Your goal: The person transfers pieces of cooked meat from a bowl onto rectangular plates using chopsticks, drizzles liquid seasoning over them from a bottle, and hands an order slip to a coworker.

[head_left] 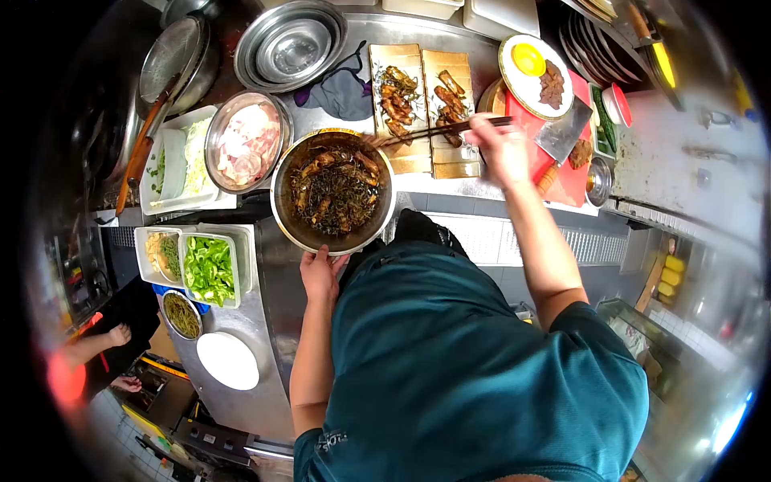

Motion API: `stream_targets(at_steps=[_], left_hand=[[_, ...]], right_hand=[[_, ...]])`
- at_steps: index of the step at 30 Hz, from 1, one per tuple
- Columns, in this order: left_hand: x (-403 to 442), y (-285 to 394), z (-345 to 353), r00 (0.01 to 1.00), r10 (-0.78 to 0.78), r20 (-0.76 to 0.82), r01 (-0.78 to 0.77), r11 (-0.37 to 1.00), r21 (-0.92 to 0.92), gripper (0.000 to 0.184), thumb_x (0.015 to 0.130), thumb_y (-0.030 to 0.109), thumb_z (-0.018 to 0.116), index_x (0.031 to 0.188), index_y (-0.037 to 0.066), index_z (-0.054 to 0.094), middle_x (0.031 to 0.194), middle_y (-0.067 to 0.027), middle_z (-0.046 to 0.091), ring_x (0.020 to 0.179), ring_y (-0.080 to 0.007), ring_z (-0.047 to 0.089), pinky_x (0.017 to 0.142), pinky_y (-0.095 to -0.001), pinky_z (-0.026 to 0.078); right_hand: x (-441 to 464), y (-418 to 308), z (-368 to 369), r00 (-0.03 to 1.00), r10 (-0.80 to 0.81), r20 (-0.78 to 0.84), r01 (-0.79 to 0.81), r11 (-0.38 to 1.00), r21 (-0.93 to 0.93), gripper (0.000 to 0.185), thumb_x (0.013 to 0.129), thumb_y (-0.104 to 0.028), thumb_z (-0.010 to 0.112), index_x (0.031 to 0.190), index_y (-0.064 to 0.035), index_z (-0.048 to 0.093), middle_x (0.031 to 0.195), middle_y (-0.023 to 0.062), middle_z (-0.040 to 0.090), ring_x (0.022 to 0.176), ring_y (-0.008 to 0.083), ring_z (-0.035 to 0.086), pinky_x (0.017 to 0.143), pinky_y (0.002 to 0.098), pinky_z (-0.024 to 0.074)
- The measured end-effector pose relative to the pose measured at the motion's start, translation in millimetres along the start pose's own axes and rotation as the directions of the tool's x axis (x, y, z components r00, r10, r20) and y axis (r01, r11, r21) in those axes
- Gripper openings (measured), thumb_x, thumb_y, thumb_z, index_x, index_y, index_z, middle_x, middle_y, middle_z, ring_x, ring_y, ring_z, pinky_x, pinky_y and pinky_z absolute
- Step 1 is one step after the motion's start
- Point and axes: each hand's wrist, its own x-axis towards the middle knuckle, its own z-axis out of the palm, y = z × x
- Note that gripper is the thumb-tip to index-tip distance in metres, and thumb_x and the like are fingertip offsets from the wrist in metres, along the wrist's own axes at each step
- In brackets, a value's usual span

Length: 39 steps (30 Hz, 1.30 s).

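My left hand (321,271) grips the near rim of a steel bowl (283,223), which holds browned rib pieces among dark, thin tea-like leaves (337,197). In my right hand (499,149) is a pair of dark chopsticks (434,130), pointing left across two long plates. Their tips are by the bowl's right rim; whether they pinch a piece there I cannot tell. Browned pieces lie on the left long plate (411,154), some with dark leaves on them. More pieces (450,96) sit on the right long plate (448,170), partly behind the chopsticks.
Left of the bowl stands a bowl of raw meat (247,140). A cleaver (564,132) lies on a red board (570,181) at right, below a round plate (514,83). Grey cloth (341,90) and nested steel bowls (293,48) are behind. Another person's hand (120,335) shows far left.
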Motion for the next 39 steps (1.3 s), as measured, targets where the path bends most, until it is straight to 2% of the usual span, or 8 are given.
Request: stream_targets(at_steps=[1, 5, 8, 13, 19, 25, 35, 39], left_hand=[[-0.6, 0.8, 1.0, 1.0, -0.005, 0.001, 0.005, 1.0, -0.005, 0.015, 0.099, 0.004, 0.048, 0.113, -0.002, 0.049, 0.113, -0.0164, 0.062, 0.097, -0.0283, 0.068, 0.075, -0.0398, 0.064], [4.2, -2.2, -2.3, 1.0, -0.018, 0.0, 0.018, 1.0, -0.016, 0.015, 0.099, 0.004, 0.049, 0.113, -0.001, 0.049, 0.114, -0.0158, 0.062, 0.097, -0.0288, 0.068, 0.076, -0.0402, 0.064], [4.3, -3.2, -2.2, 1.0, -0.02, 0.001, 0.02, 1.0, -0.014, 0.016, 0.099, 0.004, 0.049, 0.114, -0.001, 0.049, 0.114, -0.0163, 0.062, 0.097, -0.0291, 0.068, 0.076, -0.0405, 0.063], [-2.2, 4.8, 5.3, 0.998, -0.042, -0.056, 0.042, 0.999, 0.012, 0.016, 0.098, 0.004, 0.05, 0.113, -0.003, 0.05, 0.111, -0.0165, 0.063, 0.097, -0.0279, 0.068, 0.076, -0.0403, 0.064], [-5.5, 6.7, 8.6, 0.997, -0.018, -0.074, 0.018, 1.0, -0.001, 0.015, 0.098, 0.005, 0.05, 0.108, -0.005, 0.051, 0.104, -0.0168, 0.064, 0.089, -0.0237, 0.067, 0.079, -0.0397, 0.063], [-4.5, 4.6, 5.5, 1.0, 0.005, -0.028, -0.005, 1.0, -0.008, 0.017, 0.1, 0.005, 0.047, 0.114, -0.003, 0.052, 0.108, -0.015, 0.065, 0.091, -0.0246, 0.069, 0.074, -0.0357, 0.064], [-6.5, 6.3, 4.9, 0.999, 0.028, -0.026, -0.028, 1.0, 0.002, 0.017, 0.1, 0.005, 0.046, 0.114, -0.003, 0.052, 0.11, -0.0147, 0.064, 0.093, -0.0234, 0.068, 0.073, -0.0345, 0.064], [-7.3, 8.3, 5.4, 0.999, 0.022, -0.03, -0.021, 1.0, 0.023, 0.018, 0.1, 0.005, 0.046, 0.115, -0.003, 0.052, 0.11, -0.0144, 0.063, 0.094, -0.0237, 0.068, 0.073, -0.0345, 0.064]], right_hand=[[8.8, 5.1, -21.6, 0.997, -0.046, -0.066, 0.046, 0.999, -0.01, 0.03, 0.09, -0.026, 0.071, 0.106, -0.0003, 0.069, 0.087, 0.0095, 0.073, 0.081, 0.0154, 0.069, 0.073, 0.0291, 0.0523], [41.9, 2.8, -69.3, 0.948, -0.238, -0.211, 0.259, 0.962, 0.08, 0.015, 0.09, -0.006, 0.068, 0.102, 0.0034, 0.069, 0.089, 0.0091, 0.071, 0.075, 0.0143, 0.068, 0.074, 0.0263, 0.0549], [66.2, 18.2, -84.5, 0.943, -0.244, -0.227, 0.262, 0.964, 0.054, 0.015, 0.089, -0.006, 0.071, 0.101, 0.003, 0.07, 0.089, 0.0084, 0.071, 0.075, 0.0147, 0.068, 0.073, 0.0254, 0.0549], [87.6, 45.5, -89.9, 0.951, -0.276, -0.136, 0.23, 0.931, -0.283, 0.02, 0.092, -0.014, 0.07, 0.104, 0.0013, 0.072, 0.088, 0.0055, 0.071, 0.079, 0.0102, 0.065, 0.073, 0.0245, 0.0526], [36.8, 4.1, -40.5, 0.925, -0.37, -0.083, 0.356, 0.923, -0.145, 0.02, 0.092, -0.011, 0.07, 0.107, 0.0017, 0.071, 0.095, 0.0065, 0.071, 0.081, 0.0131, 0.066, 0.077, 0.0261, 0.0528], [-9.0, 22.7, 56.2, 0.911, -0.284, 0.3, 0.303, 0.953, -0.018, 0.018, 0.09, -0.007, 0.07, 0.106, -0.0011, 0.072, 0.093, 0.0055, 0.072, 0.08, 0.0095, 0.065, 0.074, 0.023, 0.052], [-32.9, 18.5, 85.2, 0.826, -0.354, 0.44, 0.498, 0.823, -0.274, 0.014, 0.086, -0.007, 0.073, 0.099, -0.0018, 0.075, 0.089, 0.0084, 0.074, 0.076, 0.009, 0.066, 0.069, 0.0231, 0.0523], [-29.2, 57.1, 92.5, 0.857, -0.28, 0.432, 0.422, 0.863, -0.278, 0.013, 0.089, -0.009, 0.071, 0.099, -0.0007, 0.074, 0.087, 0.0061, 0.073, 0.074, 0.0092, 0.065, 0.066, 0.0239, 0.0517]])
